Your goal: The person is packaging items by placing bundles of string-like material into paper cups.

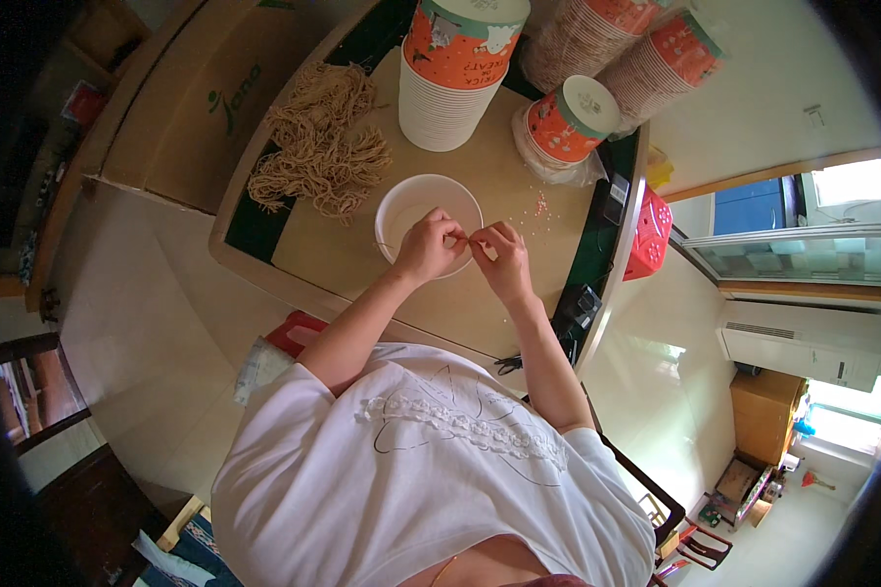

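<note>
Above a white paper tub [424, 189], my left hand [431, 245] and my right hand [502, 262] meet with their fingertips almost touching. Both are closed in a pinch, and what lies between the fingers is too small to make out. The tub stands open on the table, its front right part hidden by my left hand. A thin brown strand shows at its left rim. Beyond it on the left lies a loose heap of tan twine [328, 142].
A tall stack of orange-and-white paper tubs [450, 103] stands behind. More stacks [661, 64] and a shorter one [568, 122] in clear plastic are at right. Small pink bits [542, 205] lie scattered on the table [333, 259]. Black devices [582, 308] line the right edge; a cardboard box [201, 108] stands left.
</note>
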`<state>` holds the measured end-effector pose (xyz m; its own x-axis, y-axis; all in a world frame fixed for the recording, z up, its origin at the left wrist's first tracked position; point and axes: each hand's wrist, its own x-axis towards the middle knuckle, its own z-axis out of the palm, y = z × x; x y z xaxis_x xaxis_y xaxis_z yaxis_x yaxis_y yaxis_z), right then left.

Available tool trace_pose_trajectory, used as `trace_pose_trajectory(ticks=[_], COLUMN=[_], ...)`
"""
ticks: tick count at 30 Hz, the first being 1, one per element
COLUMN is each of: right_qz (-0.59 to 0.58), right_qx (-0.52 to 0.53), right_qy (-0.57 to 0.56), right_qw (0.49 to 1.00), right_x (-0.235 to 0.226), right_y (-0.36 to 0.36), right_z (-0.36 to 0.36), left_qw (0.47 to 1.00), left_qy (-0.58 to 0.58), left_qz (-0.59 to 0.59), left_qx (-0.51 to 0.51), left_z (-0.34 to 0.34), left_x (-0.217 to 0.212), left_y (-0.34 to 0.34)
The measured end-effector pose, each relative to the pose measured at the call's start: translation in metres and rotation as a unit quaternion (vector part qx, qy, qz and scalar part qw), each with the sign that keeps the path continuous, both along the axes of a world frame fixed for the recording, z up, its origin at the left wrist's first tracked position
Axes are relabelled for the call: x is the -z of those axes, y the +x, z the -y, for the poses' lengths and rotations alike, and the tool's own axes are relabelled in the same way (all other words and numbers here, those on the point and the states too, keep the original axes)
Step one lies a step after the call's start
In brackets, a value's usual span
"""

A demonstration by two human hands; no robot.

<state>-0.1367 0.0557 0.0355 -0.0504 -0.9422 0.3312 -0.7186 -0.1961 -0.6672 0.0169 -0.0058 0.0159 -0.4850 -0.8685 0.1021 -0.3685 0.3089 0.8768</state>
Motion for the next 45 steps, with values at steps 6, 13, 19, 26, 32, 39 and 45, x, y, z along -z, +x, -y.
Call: trace_pose_trajectory(ticks=[6,13,19,26,32,39,45], right_qz=[0.190,0.391,0.149,0.127,0.102,-0.025,0.271], right_qx=[0.040,0.076,0.054,0.043,0.029,-0.003,0.075], right_qy=[0.060,0.143,0.057,0.044,0.035,-0.035,0.129], right_qw=[0.979,0.906,0.986,0.990,0.994,0.999,0.951], right_x=[0.026,0.043,0.010,0.011,0.004,0.005,0.034], right_y=[-0.004,-0.001,0.005,0.005,0.007,0.004,0.002], right_z=[-0.003,-0.005,-0.003,-0.003,-0.003,-0.002,-0.005], left_qw=[0.999,0.998,0.999,0.998,0.998,1.000,0.997], left_qy=[0.035,0.041,0.041,0.039,0.034,-0.010,0.046], left_qz=[-0.037,-0.042,-0.030,-0.040,-0.042,-0.028,-0.059], left_qx=[-0.008,-0.011,-0.012,-0.016,-0.018,-0.003,-0.018], left_z=[0.000,0.001,0.002,0.000,-0.001,0.000,-0.001], left_x=[0.002,0.004,0.008,0.004,0.005,0.006,0.009], left_y=[-0.002,-0.003,-0.001,0.000,0.001,0.002,-0.001])
